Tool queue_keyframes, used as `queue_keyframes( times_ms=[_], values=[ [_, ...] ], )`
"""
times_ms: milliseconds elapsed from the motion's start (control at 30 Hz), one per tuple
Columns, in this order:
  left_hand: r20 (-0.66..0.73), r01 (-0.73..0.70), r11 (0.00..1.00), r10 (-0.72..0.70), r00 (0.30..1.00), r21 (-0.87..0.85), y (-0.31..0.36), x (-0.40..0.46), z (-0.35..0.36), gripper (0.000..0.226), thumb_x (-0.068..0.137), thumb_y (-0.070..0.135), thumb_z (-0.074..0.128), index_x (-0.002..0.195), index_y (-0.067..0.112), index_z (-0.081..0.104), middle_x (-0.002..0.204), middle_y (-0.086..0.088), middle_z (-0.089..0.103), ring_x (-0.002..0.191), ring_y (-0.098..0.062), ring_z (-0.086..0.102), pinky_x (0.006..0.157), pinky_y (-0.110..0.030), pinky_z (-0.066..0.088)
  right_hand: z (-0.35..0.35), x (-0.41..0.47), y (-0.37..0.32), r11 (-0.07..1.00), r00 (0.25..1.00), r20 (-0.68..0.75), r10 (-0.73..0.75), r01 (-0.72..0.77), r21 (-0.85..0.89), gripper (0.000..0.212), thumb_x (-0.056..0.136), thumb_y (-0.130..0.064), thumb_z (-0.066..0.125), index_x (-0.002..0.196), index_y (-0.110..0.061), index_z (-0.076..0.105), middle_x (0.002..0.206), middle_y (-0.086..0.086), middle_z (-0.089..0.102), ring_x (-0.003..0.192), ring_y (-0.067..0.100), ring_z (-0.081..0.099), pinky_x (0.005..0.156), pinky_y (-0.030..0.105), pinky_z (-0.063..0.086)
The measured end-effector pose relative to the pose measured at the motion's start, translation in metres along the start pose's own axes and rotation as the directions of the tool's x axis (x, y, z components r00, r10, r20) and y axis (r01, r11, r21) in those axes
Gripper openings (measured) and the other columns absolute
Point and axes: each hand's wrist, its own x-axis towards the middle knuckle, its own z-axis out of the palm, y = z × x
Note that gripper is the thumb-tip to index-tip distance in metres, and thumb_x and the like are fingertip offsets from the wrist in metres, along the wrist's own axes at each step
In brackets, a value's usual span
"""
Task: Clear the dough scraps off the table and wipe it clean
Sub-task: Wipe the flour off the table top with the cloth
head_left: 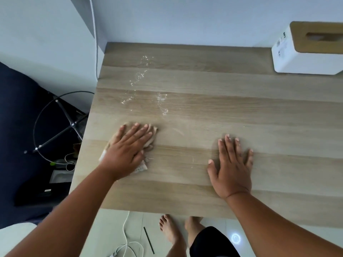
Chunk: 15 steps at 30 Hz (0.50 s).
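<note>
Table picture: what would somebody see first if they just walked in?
Probably the two hands flat on the wooden table. The left hand presses a beige cloth near the left edge; the right hand rests on bare wood. Next, the shiny wet streaks beyond the cloth, and the white tissue box in the far right corner.
</note>
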Motion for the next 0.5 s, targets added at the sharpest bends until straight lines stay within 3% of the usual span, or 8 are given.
queue_keyframes(
  times_ms=[133,233,400,500],
  values=[
    [0.01,0.22,0.976,-0.22,0.976,0.002,-0.003,0.024,0.001,0.071,0.095,0.037,0.036,0.164,0.032,0.019,0.172,0.01,0.01,0.16,-0.015,0.0,0.127,-0.057,0.003,0.003,0.001,0.001,1.0,1.0,-0.014,-0.007,0.007,-0.003,0.077,0.094,-0.054,0.038,0.162,-0.022,0.024,0.173,-0.001,0.01,0.16,0.027,0.004,0.124,0.065,0.005],
    [0.018,0.237,0.971,-0.237,0.971,0.005,0.02,0.054,0.007,0.072,0.094,0.04,0.033,0.164,0.033,0.019,0.172,0.008,0.009,0.16,-0.019,-0.001,0.127,-0.057,-0.002,0.006,0.001,0.002,1.0,0.999,-0.035,-0.003,0.003,-0.005,0.077,0.093,-0.054,0.039,0.162,-0.022,0.024,0.173,-0.001,0.01,0.16,0.027,0.004,0.124,0.065,0.005],
    [0.036,-0.031,0.998,0.029,0.999,0.051,0.069,0.068,0.015,0.068,0.096,0.04,0.032,0.163,0.029,0.024,0.171,0.005,0.016,0.16,-0.024,0.005,0.124,-0.064,0.006,0.007,0.0,0.002,1.0,0.999,-0.039,-0.008,0.007,-0.014,0.077,0.094,-0.054,0.038,0.162,-0.021,0.025,0.173,-0.001,0.011,0.16,0.026,0.005,0.124,0.065,0.006],
    [0.109,-0.263,0.962,0.255,0.961,0.075,0.083,0.038,0.02,0.068,0.101,0.04,0.035,0.165,0.029,0.016,0.173,0.004,0.01,0.16,-0.025,0.001,0.124,-0.065,0.009,0.004,0.0,0.002,1.0,1.0,-0.022,-0.003,0.002,-0.014,0.077,0.094,-0.054,0.037,0.162,-0.021,0.024,0.173,-0.001,0.01,0.16,0.025,0.004,0.124,0.066,0.006]
  ],
)
